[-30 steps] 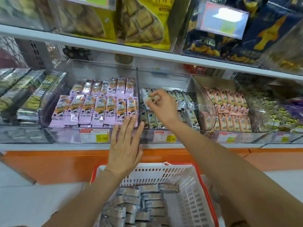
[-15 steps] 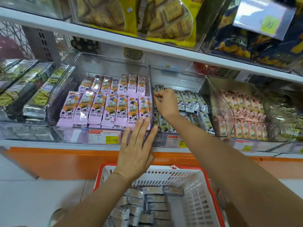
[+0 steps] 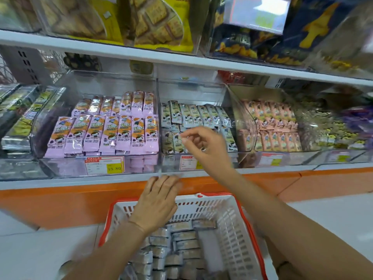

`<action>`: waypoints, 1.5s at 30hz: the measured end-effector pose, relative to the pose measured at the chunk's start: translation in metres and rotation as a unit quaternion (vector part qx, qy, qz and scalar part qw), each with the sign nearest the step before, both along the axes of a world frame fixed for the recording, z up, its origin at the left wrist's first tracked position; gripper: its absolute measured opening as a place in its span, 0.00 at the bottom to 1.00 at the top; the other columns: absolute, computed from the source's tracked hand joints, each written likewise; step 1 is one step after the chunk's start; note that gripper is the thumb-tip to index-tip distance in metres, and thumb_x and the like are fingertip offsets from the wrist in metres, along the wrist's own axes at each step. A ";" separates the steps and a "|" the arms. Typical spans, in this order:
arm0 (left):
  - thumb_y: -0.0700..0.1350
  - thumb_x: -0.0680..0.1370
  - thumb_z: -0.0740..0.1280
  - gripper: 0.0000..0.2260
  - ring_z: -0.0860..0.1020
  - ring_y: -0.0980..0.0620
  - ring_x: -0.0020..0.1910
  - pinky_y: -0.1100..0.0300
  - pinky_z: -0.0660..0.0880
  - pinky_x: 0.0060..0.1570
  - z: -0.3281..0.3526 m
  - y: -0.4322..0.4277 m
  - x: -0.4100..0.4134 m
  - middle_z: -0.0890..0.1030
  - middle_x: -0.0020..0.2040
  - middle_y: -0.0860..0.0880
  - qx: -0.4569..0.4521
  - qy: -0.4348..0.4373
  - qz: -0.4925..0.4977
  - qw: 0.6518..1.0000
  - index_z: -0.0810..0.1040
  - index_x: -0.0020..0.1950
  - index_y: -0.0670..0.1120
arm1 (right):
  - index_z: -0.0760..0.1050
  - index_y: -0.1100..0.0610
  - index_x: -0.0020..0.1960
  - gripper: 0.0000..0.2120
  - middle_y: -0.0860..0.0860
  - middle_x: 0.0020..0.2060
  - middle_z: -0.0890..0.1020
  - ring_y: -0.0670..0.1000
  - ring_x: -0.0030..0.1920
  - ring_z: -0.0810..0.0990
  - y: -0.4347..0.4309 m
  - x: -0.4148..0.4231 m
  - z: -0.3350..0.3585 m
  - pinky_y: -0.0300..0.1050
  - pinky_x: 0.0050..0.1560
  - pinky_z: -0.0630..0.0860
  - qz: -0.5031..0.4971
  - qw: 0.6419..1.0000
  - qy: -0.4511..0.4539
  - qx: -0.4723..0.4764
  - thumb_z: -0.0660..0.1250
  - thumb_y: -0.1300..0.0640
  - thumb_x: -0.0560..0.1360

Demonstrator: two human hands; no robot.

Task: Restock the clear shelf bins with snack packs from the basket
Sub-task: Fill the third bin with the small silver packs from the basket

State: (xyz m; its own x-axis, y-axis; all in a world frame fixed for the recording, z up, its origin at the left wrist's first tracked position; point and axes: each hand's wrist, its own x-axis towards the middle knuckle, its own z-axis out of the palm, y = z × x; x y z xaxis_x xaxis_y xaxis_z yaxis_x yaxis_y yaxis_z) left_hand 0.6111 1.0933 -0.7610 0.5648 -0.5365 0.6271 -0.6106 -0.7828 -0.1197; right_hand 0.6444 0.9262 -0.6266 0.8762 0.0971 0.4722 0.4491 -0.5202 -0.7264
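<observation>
Now right hand (image 3: 203, 144) hovers over grey snack packs (image 3: 193, 116), grip loosely curled, empty; left hand (image 3: 159, 199), grip flat, touches shelf edge (image 3: 60, 183).

The right hand (image 3: 203, 146) has drawn back out of the bin of grey packs (image 3: 193, 118) and now hangs before its front, fingers loosely curled and empty. The left hand (image 3: 159, 201) has dropped from the bin fronts to the shelf edge (image 3: 80, 181).

Both forearms (image 3: 302, 229) are bare as far as the frame's edge. The left hand (image 3: 156, 203) has a thin, thread-like band (image 3: 135, 225) at the wrist. The right hand (image 3: 203, 142) is motion-blurred, with a small unidentifiable dark spot among its fingers.
</observation>
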 end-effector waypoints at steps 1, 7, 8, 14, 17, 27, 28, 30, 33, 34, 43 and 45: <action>0.47 0.71 0.58 0.21 0.70 0.44 0.60 0.47 0.64 0.62 -0.005 -0.001 -0.002 0.70 0.62 0.45 0.016 0.029 -0.005 0.999 0.70 0.63 0.45 | 0.81 0.57 0.50 0.04 0.49 0.39 0.79 0.48 0.37 0.76 -0.005 -0.011 -0.009 0.42 0.37 0.76 0.007 1.000 -0.003 -0.003 0.70 0.62 0.76; 0.45 0.61 0.77 0.38 0.73 0.39 0.63 0.47 0.65 0.64 -0.033 -0.005 -0.006 0.76 0.62 0.40 0.103 0.205 0.035 0.973 0.70 0.69 0.38 | 0.81 0.57 0.48 0.02 0.40 0.37 0.78 0.40 0.35 0.75 -0.024 -0.052 -0.094 0.30 0.39 0.69 0.027 0.995 0.090 -0.041 0.70 0.59 0.76; 0.45 0.60 0.78 0.40 0.72 0.39 0.64 0.46 0.64 0.65 -0.039 -0.004 -0.007 0.76 0.63 0.40 0.109 0.226 0.040 0.967 0.70 0.70 0.38 | 0.81 0.57 0.48 0.03 0.39 0.37 0.76 0.37 0.35 0.75 -0.026 -0.057 -0.110 0.30 0.39 0.68 0.035 0.991 0.110 -0.060 0.70 0.59 0.76; 0.45 0.62 0.79 0.41 0.64 0.40 0.71 0.43 0.54 0.72 -0.075 0.000 -0.010 0.74 0.70 0.38 0.137 0.259 0.058 0.954 0.70 0.73 0.36 | 0.80 0.52 0.51 0.06 0.49 0.45 0.80 0.49 0.42 0.79 -0.036 -0.071 -0.207 0.47 0.45 0.77 0.021 0.958 0.229 -0.169 0.67 0.53 0.77; 0.46 0.62 0.79 0.41 0.69 0.38 0.71 0.43 0.53 0.73 -0.092 0.004 -0.009 0.74 0.70 0.37 0.152 0.283 0.067 0.945 0.69 0.73 0.36 | 0.79 0.53 0.58 0.10 0.50 0.51 0.80 0.49 0.47 0.80 -0.040 -0.073 -0.239 0.46 0.49 0.76 -0.016 0.938 0.285 -0.198 0.68 0.54 0.78; 0.47 0.73 0.55 0.30 0.66 0.40 0.71 0.42 0.57 0.73 -0.120 0.007 -0.006 0.74 0.70 0.38 0.114 0.290 0.065 0.948 0.69 0.74 0.38 | 0.64 0.53 0.74 0.25 0.51 0.71 0.69 0.53 0.70 0.67 -0.035 -0.063 -0.304 0.43 0.66 0.65 -0.046 0.873 0.390 -0.288 0.65 0.54 0.79; 0.47 0.72 0.57 0.30 0.66 0.40 0.71 0.42 0.56 0.74 -0.122 0.006 -0.006 0.74 0.69 0.39 0.106 0.282 0.067 0.951 0.69 0.74 0.38 | 0.64 0.53 0.74 0.26 0.51 0.71 0.69 0.54 0.71 0.66 -0.034 -0.062 -0.312 0.44 0.68 0.64 -0.051 0.867 0.398 -0.295 0.66 0.54 0.78; 0.46 0.71 0.58 0.31 0.66 0.40 0.70 0.42 0.55 0.74 -0.127 0.005 -0.005 0.74 0.69 0.39 0.097 0.271 0.066 0.956 0.70 0.73 0.38 | 0.65 0.53 0.73 0.26 0.51 0.70 0.71 0.54 0.71 0.66 -0.032 -0.061 -0.327 0.46 0.68 0.65 -0.061 0.860 0.407 -0.303 0.67 0.56 0.77; 0.46 0.71 0.58 0.30 0.67 0.40 0.70 0.41 0.58 0.72 -0.129 0.005 -0.005 0.74 0.69 0.39 0.091 0.258 0.060 0.960 0.71 0.72 0.37 | 0.68 0.55 0.72 0.27 0.54 0.69 0.71 0.56 0.70 0.66 -0.031 -0.061 -0.343 0.47 0.68 0.67 -0.067 0.854 0.401 -0.324 0.68 0.62 0.74; 0.46 0.71 0.58 0.30 0.67 0.40 0.69 0.41 0.59 0.72 -0.128 0.005 -0.005 0.75 0.69 0.38 0.088 0.253 0.059 0.962 0.71 0.72 0.37 | 0.68 0.56 0.71 0.27 0.54 0.69 0.71 0.56 0.70 0.66 -0.031 -0.061 -0.345 0.47 0.66 0.68 -0.071 0.851 0.400 -0.334 0.67 0.63 0.74; 0.46 0.72 0.58 0.30 0.65 0.40 0.71 0.40 0.58 0.72 -0.128 0.007 -0.005 0.73 0.70 0.38 0.101 0.247 0.052 0.962 0.69 0.74 0.37 | 0.78 0.61 0.56 0.19 0.57 0.53 0.78 0.60 0.55 0.76 -0.030 -0.061 -0.351 0.53 0.50 0.79 -0.112 0.876 0.333 -0.332 0.73 0.63 0.66; 0.45 0.71 0.62 0.32 0.65 0.39 0.72 0.40 0.58 0.73 -0.128 0.008 -0.006 0.72 0.71 0.38 0.109 0.245 0.049 0.962 0.67 0.75 0.38 | 0.77 0.59 0.54 0.18 0.56 0.50 0.79 0.59 0.53 0.76 -0.034 -0.063 -0.343 0.54 0.49 0.78 -0.088 0.900 0.308 -0.294 0.74 0.62 0.65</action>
State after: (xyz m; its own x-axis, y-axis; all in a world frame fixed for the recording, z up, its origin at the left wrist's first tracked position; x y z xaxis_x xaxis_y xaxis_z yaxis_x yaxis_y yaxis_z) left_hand 0.6052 1.1009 -0.8891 0.8185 -0.5545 0.1507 -0.5604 -0.8282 -0.0036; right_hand 0.5814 0.8924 -0.9695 0.9807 0.0052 -0.1955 -0.0717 -0.9204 -0.3843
